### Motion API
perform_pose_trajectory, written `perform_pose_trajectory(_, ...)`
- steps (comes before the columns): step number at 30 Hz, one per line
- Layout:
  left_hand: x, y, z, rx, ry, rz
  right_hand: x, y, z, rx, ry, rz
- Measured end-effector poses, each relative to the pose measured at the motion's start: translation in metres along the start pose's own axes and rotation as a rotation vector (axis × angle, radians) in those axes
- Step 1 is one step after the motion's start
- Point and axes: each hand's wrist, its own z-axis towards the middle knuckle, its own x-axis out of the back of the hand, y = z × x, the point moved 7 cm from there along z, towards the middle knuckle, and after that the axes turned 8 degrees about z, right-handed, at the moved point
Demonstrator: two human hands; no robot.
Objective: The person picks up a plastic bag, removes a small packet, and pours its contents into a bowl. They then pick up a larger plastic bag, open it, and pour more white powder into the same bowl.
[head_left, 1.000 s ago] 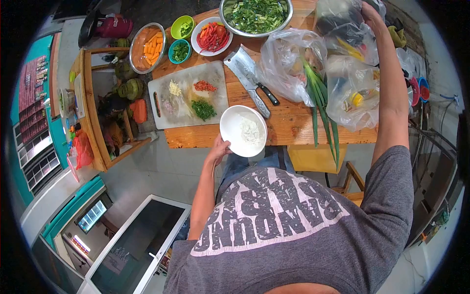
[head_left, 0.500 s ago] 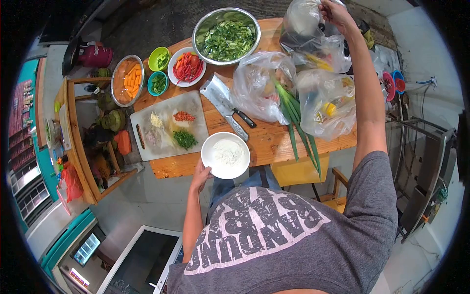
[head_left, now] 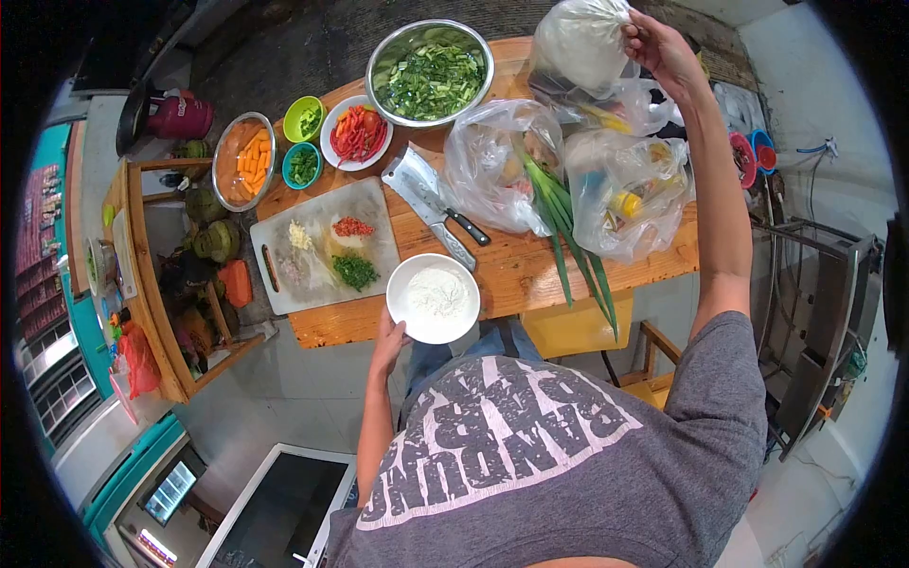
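My left hand [head_left: 387,343] grips the rim of a white bowl [head_left: 402,317] over the table's near edge. White powder [head_left: 438,292] lies in that bowl. At the far right of the table, my right hand [head_left: 655,52] pinches the top of a clear plastic bag [head_left: 579,43] filled with something white. Left of my left hand is a cutting board [head_left: 322,204] bearing small heaps of chopped green herbs [head_left: 355,272], chopped red pieces [head_left: 353,226] and pale minced bits [head_left: 300,236]. A cleaver [head_left: 417,185] and a black-handled knife [head_left: 467,227] lie beyond the bowl.
A steel bowl of chopped greens [head_left: 369,83], a plate of red chillies [head_left: 329,142], carrots [head_left: 254,163] and two small bowls line the far side. Plastic bags [head_left: 634,204] and spring onions [head_left: 571,222] occupy the right. A yellow chair [head_left: 578,327] stands at the near edge.
The bag of white contents in my right hand has come up and shows more fully above the other bags. My left hand keeps the bowl almost in place.
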Motion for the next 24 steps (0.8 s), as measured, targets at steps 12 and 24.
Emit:
perform_pose_trajectory(12, 0.02, 0.007, 0.021, -0.221, 0.198, 0.281, -0.016, -0.05, -0.049, 0.111, -0.209, -0.168)
perform_pose_trajectory(24, 0.013, 0.039, 0.02, -0.206, 0.231, 0.462, -0.054, -0.079, -0.164, 0.208, -0.168, -0.19)
